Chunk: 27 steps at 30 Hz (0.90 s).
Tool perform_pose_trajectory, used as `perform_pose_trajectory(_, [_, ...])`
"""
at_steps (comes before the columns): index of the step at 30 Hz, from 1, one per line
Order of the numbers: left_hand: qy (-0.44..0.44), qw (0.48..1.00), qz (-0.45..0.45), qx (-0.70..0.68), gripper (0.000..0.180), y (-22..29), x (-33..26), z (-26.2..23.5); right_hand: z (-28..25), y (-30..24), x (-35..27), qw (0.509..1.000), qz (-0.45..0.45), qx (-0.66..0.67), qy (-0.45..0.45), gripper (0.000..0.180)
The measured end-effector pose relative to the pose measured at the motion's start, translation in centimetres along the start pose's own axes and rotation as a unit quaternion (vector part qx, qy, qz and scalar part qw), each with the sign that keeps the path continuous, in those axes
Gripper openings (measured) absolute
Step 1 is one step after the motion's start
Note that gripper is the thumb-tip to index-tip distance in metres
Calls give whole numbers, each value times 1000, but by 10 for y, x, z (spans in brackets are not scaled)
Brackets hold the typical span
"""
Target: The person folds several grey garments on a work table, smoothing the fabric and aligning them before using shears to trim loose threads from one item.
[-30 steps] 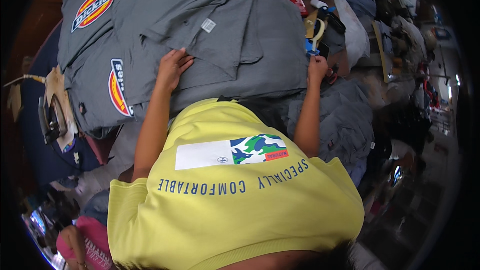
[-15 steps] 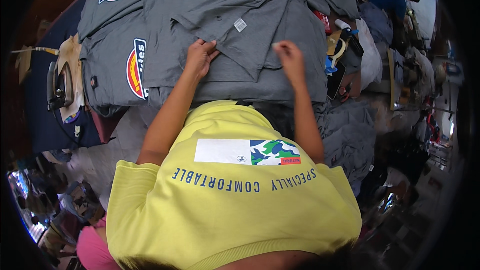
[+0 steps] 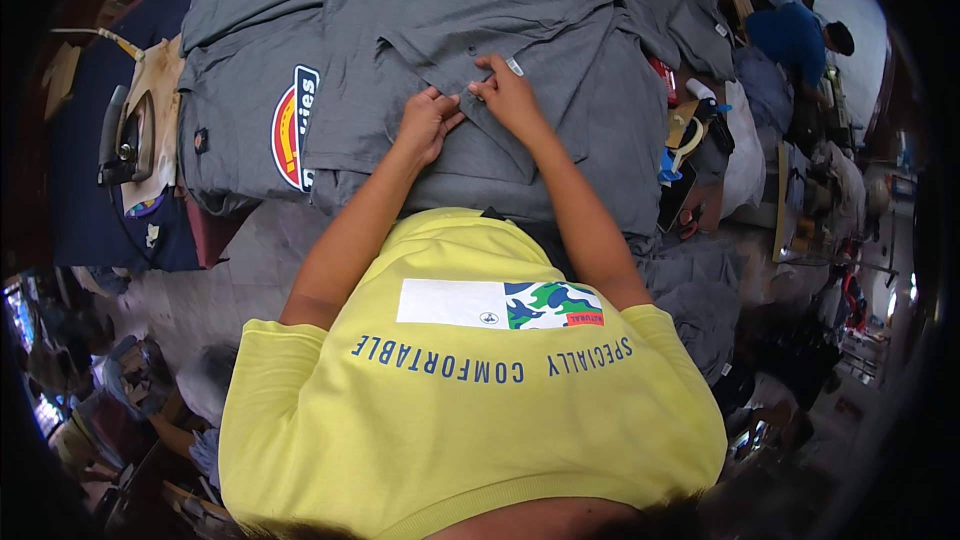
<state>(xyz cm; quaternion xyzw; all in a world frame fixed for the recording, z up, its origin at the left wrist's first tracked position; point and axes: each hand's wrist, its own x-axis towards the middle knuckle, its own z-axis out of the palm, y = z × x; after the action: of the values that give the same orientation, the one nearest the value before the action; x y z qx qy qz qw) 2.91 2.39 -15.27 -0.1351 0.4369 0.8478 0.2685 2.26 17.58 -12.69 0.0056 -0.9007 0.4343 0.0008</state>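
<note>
A folded grey shirt [image 3: 555, 90] lies uppermost on a pile of grey garments in front of me, with a small white label [image 3: 515, 66] on it. My left hand [image 3: 428, 125] is closed in a pinch on the shirt's folded edge, near its middle. Just right of it, my right hand [image 3: 508, 100] rests over the same fold, thumb and fingers curled in and nearly meeting the left fingertips. What lies between the right fingertips is too small to make out.
Other grey shirts [image 3: 240, 90] with big colourful logo prints spread left and back. An iron [image 3: 128, 145] stands on a scorched cloth at the left. Tape rolls [image 3: 688, 145] and scissors [image 3: 690, 225] lie at the right. A person in blue [image 3: 785, 40] is at the far right.
My right hand has moved left across the shirt to meet my left hand, which stays on the fold. The whole view has shifted slightly.
</note>
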Motion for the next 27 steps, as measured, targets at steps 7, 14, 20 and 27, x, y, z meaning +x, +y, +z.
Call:
perform_pose_trajectory(7, [-32,998,-1,-59,10,1,0,0,-10,11,2,980,93,167,-58,40])
perform_pose_trajectory(14, [-61,984,-53,-161,7,-6,0,8,-12,28,-12,904,70,413,-87,38])
perform_pose_trajectory(20, [-79,988,-37,-130,5,-7,-10,17,-21,36,-24,972,43,229,-32,40])
perform_pose_trajectory(27, [-219,971,95,-11,12,-15,-28,44,-50,-37,-65,982,-151,-7,113,37])
